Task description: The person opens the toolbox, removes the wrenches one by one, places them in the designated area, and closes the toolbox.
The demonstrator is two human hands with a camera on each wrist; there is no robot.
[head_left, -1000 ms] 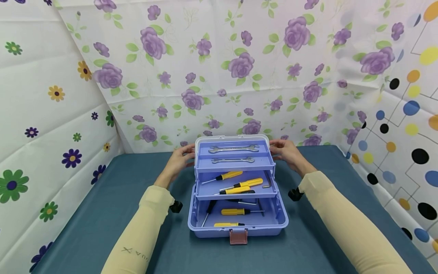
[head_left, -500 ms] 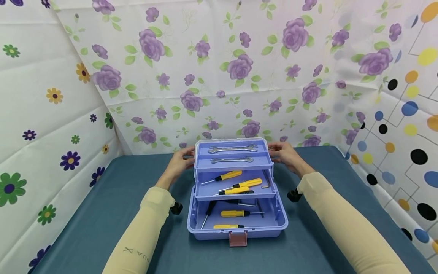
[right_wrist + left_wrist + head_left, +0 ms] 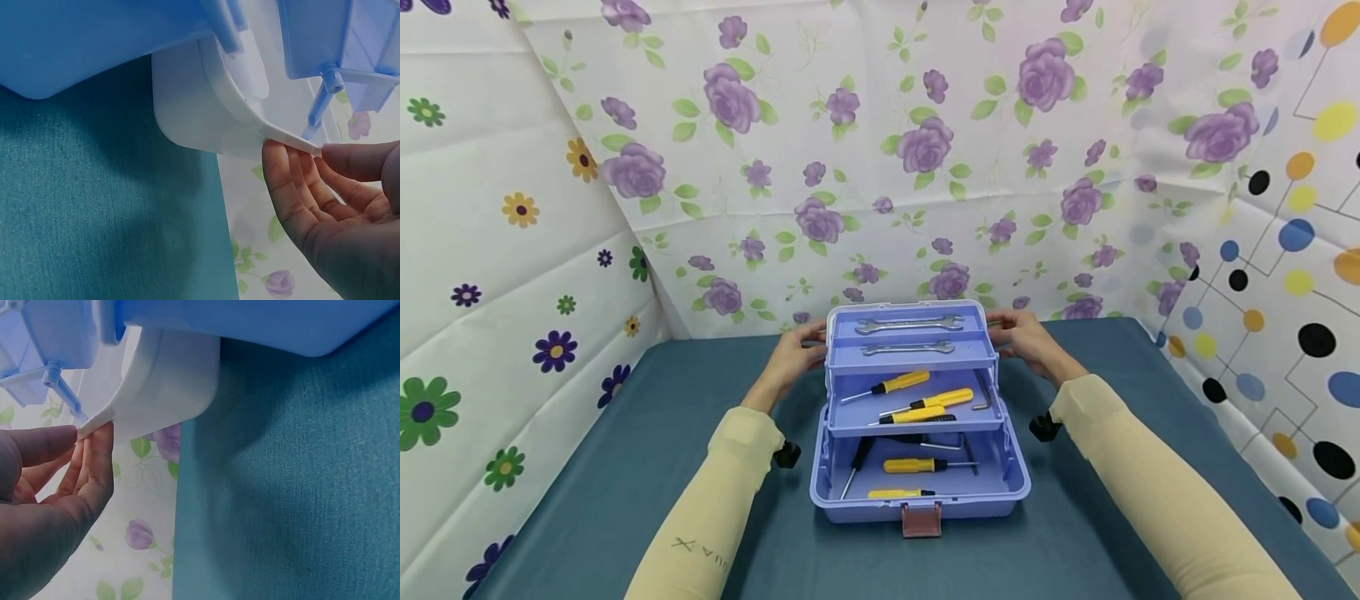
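A blue-purple toolbox [image 3: 1000,507] stands unfolded on the table, its tiers stepped up toward the back. At its left rear, my left hand [image 3: 792,354] pinches the rim of the raised whitish lid [image 3: 169,394] between thumb and fingers. My right hand [image 3: 1028,340] grips the same lid's rim on the opposite side, as the right wrist view shows. Two wrenches [image 3: 910,325] lie in the top tray [image 3: 895,360]. The middle tray [image 3: 850,425] holds yellow-handled screwdrivers [image 3: 906,382] and a hex key [image 3: 982,400]. More screwdrivers [image 3: 913,466] lie in the bottom compartment.
A brownish latch [image 3: 921,522] hangs at the toolbox's front. Blue tray-support arms [image 3: 62,387] run beside the left hand. The table has a dark teal cover [image 3: 700,433]. Flower-patterned sheeting [image 3: 880,167] rises right behind the toolbox, with more sheeting on both sides.
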